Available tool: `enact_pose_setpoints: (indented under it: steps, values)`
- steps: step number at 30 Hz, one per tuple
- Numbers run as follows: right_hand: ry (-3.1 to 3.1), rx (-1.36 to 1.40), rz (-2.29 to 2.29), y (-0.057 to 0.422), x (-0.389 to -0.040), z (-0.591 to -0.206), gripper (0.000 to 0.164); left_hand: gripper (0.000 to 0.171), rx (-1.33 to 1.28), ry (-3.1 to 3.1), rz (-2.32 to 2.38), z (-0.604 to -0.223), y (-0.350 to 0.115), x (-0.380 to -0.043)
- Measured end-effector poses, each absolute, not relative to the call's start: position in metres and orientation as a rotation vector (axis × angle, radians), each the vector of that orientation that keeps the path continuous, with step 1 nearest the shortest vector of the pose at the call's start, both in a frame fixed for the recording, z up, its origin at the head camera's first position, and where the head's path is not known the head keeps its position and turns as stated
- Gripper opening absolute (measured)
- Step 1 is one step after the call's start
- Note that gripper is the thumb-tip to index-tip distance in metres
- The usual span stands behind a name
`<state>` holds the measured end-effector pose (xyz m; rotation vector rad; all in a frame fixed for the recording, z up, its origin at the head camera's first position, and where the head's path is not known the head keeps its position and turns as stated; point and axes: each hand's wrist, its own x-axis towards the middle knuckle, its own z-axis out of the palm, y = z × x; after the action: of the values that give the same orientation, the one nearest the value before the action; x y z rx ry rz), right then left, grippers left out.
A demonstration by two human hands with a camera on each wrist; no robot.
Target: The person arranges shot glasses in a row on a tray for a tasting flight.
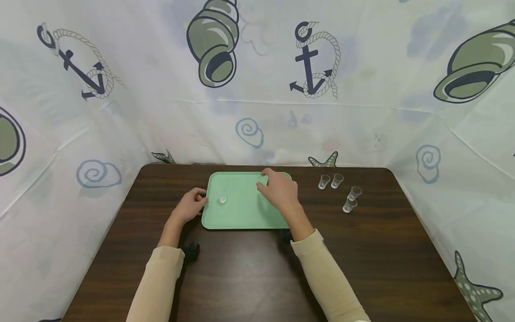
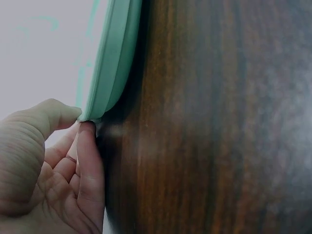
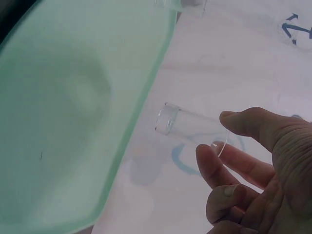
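Observation:
A light green tray (image 1: 241,214) lies on the dark wooden table. My left hand (image 1: 190,205) pinches its left edge; in the left wrist view the thumb is on top of the rim (image 2: 105,83) and a finger is underneath. Over the tray's far right part, my right hand (image 1: 279,190) holds a small clear shot glass (image 1: 263,180). The right wrist view shows thumb and fingers pinching that glass (image 3: 190,127) near its rim, its thick base pointing away from the hand. Another shot glass (image 1: 222,197) stands on the left part of the tray.
Several more clear shot glasses are on the table (image 1: 382,250) right of the tray: a pair at the back (image 1: 331,181) and two closer to me (image 1: 352,199). A printed white cloth (image 1: 257,120) hangs behind and at both sides of the table.

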<state>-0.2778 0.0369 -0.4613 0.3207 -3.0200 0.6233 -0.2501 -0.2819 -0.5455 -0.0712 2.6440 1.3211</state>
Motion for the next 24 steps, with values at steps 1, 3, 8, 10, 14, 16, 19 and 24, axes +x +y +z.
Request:
enact_pose_setpoints:
  steps: [1, 3, 8, 10, 14, 16, 19, 24]
  values:
    - [-3.023, 0.334, 0.622, 0.034, -0.277, -0.461, 0.039, 0.046, -0.072, 2.645, 1.322, -0.545, -0.282, -0.250]
    - [-3.031, 0.363, 0.622, 0.029, -0.276, -0.461, 0.039, 0.047, -0.071, 2.646, 1.322, -0.545, -0.283, -0.250]
    - [-3.034, 0.424, 0.637, 0.018, -0.274, -0.466, 0.038, 0.046, -0.066, 2.649, 1.324, -0.547, -0.284, -0.250]
    - [-3.034, 0.439, 0.643, 0.015, -0.273, -0.468, 0.037, 0.045, -0.064, 2.648, 1.330, -0.547, -0.284, -0.250]
    - [-3.047, 0.472, 0.651, 0.009, -0.271, -0.472, 0.036, 0.045, -0.059, 2.651, 1.334, -0.547, -0.284, -0.249]
    - [-3.058, 0.492, 0.656, 0.006, -0.270, -0.472, 0.036, 0.045, -0.068, 2.658, 1.328, -0.548, -0.284, -0.249]
    - [-3.074, 0.511, 0.657, 0.003, -0.269, -0.473, 0.037, 0.045, -0.075, 2.664, 1.320, -0.548, -0.284, -0.249]
    - [-3.089, 0.518, 0.651, -0.005, -0.269, -0.475, 0.037, 0.046, -0.071, 2.657, 1.334, -0.549, -0.286, -0.250]
